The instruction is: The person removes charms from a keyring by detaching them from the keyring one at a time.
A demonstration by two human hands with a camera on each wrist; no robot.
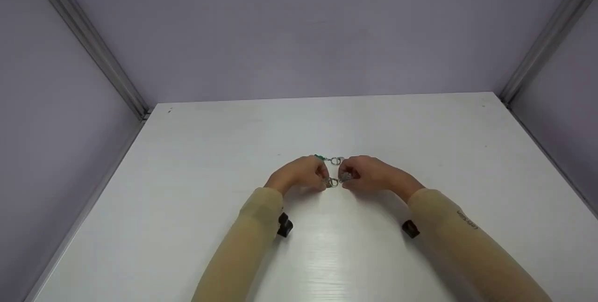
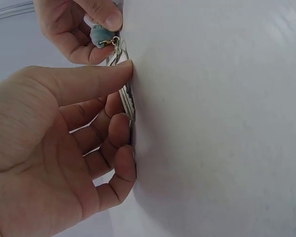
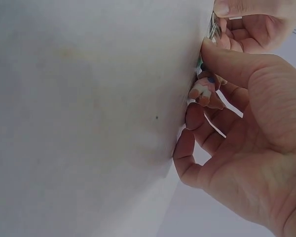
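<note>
Metal key ring point(image 1: 332, 181) with small charms, lying mid-counter point(image 1: 327, 255), pinched between left hand point(image 1: 301, 173) and right hand point(image 1: 369, 173), both grips closed on it; judged light, stiff, slippery, best held at the ring.

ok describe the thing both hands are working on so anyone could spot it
Start at the white table inside the grey-walled booth and go to its middle, where the left hand and right hand meet. Pinched between their fingertips is a small bunch of metal rings. It is the only shiny thing there, with a green bit attached.
</note>
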